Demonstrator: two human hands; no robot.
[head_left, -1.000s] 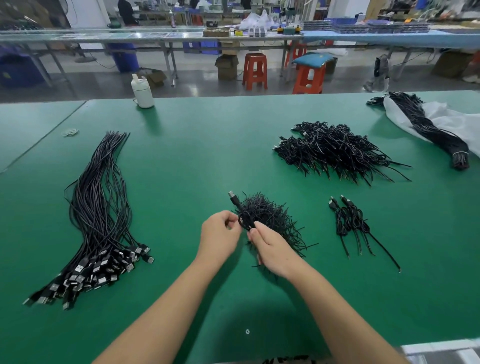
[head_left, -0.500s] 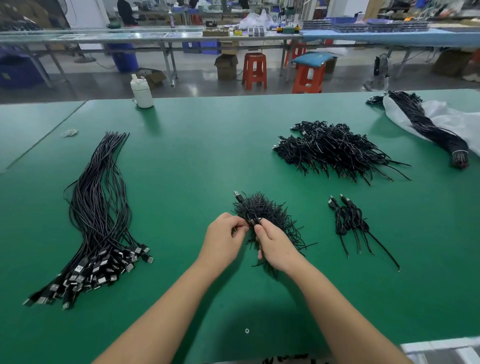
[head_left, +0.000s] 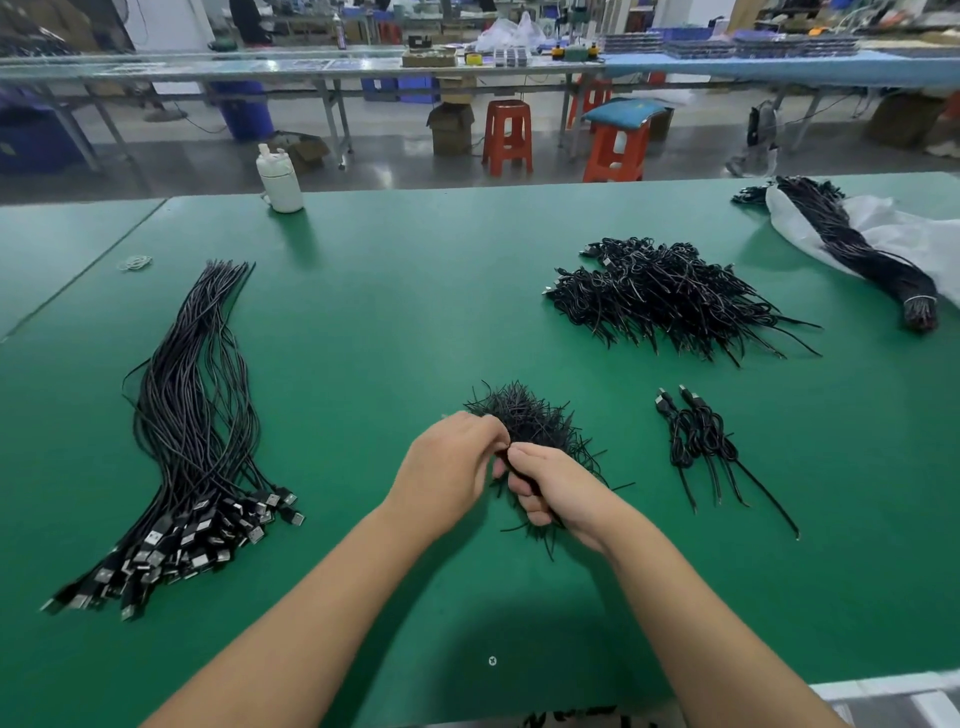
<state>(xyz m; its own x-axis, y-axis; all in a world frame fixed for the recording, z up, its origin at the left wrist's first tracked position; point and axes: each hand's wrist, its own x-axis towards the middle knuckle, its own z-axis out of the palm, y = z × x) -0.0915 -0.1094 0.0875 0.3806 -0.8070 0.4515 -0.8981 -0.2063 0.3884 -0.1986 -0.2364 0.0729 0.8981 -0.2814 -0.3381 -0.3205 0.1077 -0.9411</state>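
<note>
My left hand (head_left: 452, 465) and my right hand (head_left: 553, 488) meet over a small pile of black twist ties (head_left: 524, 415) on the green table (head_left: 415, 291). Between them they hold a coiled black cable (head_left: 506, 460), mostly hidden by the fingers. My right hand grips the coil in a curled fist; my left hand pinches at its top. Two coiled and tied cables (head_left: 698, 434) lie to the right. A long bundle of straight black USB cables (head_left: 192, 415) lies at the left, plugs toward me.
A large heap of tied cables (head_left: 670, 291) sits at the back right. Another cable bundle (head_left: 852, 249) lies on a white plastic bag (head_left: 898, 234) at the far right. A white bottle (head_left: 280, 179) stands at the back edge. A rubber band (head_left: 136, 262) lies far left.
Both hands drew the coiled cable toward me and closed in over it. Its plug, which stuck out above the tie pile before, is now hidden by my hands.
</note>
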